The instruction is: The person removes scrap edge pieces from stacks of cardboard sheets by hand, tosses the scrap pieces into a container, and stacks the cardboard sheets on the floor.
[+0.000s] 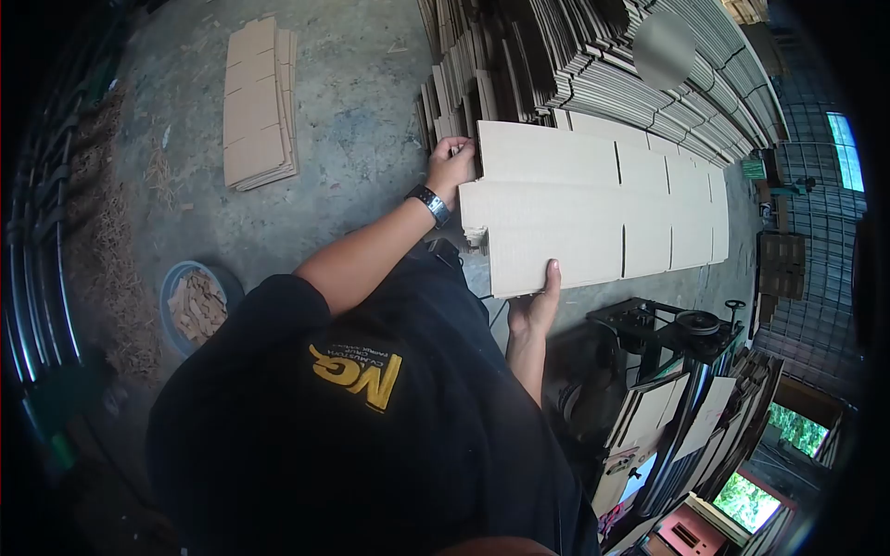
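Note:
A stack of slotted cardboard sheets [575,222] lies across the upper middle of the view, with dark slits cut in from the edges. Its upper layer sits offset from the lower one at the near end. My left hand [451,167], wearing a wristwatch, has its fingers curled at the upper left corner of the sheets. My right hand [536,310] grips the lower edge, thumb on the top face and the other fingers hidden underneath. Beyond the sheets stand big strapped bundles of flat cardboard [603,65].
Another small pile of slotted cardboard [255,111] lies on the concrete floor [352,111]. To the left is a round tub [234,289] of cardboard scraps, with shredded scraps [116,232] along the floor. A dark machine with a wheel [697,322] stands at the right, near leaning cardboard panels [654,408].

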A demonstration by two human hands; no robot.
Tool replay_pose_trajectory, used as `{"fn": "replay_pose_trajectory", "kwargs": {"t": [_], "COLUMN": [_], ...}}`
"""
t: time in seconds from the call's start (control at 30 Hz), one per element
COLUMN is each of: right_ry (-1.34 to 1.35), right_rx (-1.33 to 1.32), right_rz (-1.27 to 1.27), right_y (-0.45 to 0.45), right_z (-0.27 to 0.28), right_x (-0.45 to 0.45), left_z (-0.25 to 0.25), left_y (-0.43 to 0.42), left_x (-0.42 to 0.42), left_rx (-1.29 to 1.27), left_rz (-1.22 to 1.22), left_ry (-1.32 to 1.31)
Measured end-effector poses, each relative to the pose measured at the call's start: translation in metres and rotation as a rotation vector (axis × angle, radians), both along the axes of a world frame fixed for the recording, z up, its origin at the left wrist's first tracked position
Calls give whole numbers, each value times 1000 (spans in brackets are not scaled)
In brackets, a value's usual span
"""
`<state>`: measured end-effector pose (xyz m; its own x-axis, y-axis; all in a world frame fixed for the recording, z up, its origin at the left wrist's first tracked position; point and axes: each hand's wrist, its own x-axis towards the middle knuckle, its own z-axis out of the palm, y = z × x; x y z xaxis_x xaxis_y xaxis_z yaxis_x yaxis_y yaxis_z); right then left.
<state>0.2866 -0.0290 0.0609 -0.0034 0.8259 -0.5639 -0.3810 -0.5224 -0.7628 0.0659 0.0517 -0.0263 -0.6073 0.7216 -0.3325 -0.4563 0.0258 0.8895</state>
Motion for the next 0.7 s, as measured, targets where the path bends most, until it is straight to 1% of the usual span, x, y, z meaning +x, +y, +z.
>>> {"fn": "replay_pose_trajectory", "kwargs": {"t": [0.03,0.07,0.13,0.17,0.23,0.27,0.33,0.37,0.43,0.47,0.53,0.63,0.7], "right_ry": [20,42,53,66,45,29,8,-5,-12,-4,-21,-65,-86], "right_rx": [31,66,68,75,59,46,54,57,58,58,80,100,117], "right_rz": [-13,-27,-49,-71,-96,-116,-112,-117,-104,-102,-128,-181,-209], "right_y": [0,2,2,2,2,3,5,6,10,13,13,9,9], "right_z": [0,1,3,3,7,9,9,7,3,0,5,5,2], "right_x": [-2,-5,-9,-11,-15,-17,-21,-22,-20,-20,-30,-33,-31], "left_z": [-10,-12,1,10,11,13,24,29,5,-3,25,25,22], "left_y": [2,2,-6,-10,-9,-9,-6,-5,3,5,-1,0,-1], "left_x": [0,-3,-11,-14,-19,-19,-16,-13,-15,-14,-13,-2,3], "left_rx": [124,122,41,39,38,73,15,-6,88,49,-82,-102,-87], "left_rz": [52,53,-87,-125,-215,-210,-216,-161,-251,-267,-192,-3,75], "left_ry": [-84,-85,43,36,19,-84,-164,-237,-427,-425,-279,-229,-345]}}
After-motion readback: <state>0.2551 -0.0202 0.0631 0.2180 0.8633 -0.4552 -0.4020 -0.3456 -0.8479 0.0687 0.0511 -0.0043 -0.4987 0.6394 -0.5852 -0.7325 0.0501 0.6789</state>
